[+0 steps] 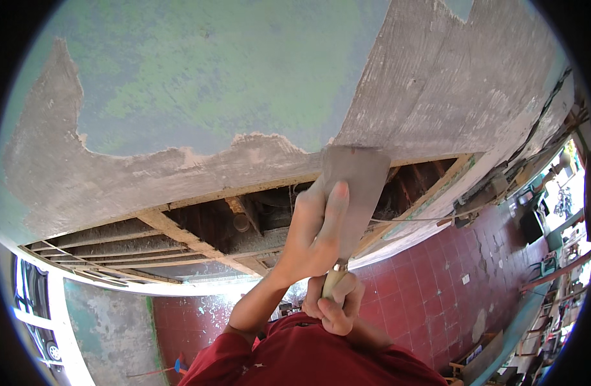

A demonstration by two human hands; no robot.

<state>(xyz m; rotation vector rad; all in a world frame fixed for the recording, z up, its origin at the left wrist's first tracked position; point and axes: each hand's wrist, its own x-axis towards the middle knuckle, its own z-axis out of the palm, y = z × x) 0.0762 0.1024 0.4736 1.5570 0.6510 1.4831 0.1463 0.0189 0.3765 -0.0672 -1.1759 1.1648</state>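
Overhead is a ceiling with green-blue paint and scraped grey patches. A wide, flat-bladed putty knife is raised to it, its broad edge at the border between paint and bare grey surface. My right hand is below, its fingers wrapped round the pale handle. Higher up, my left hand grips the blade near its left edge. One digit lies along the blade's face; the tips of the other fingers are partly hidden or blurred.
Beside the blade is a long opening with wooden framing and dark beams. A thin cord crosses near its right end. Red floor tiles lie far below. A worn wall stands lower left; chairs and clutter are at the right.
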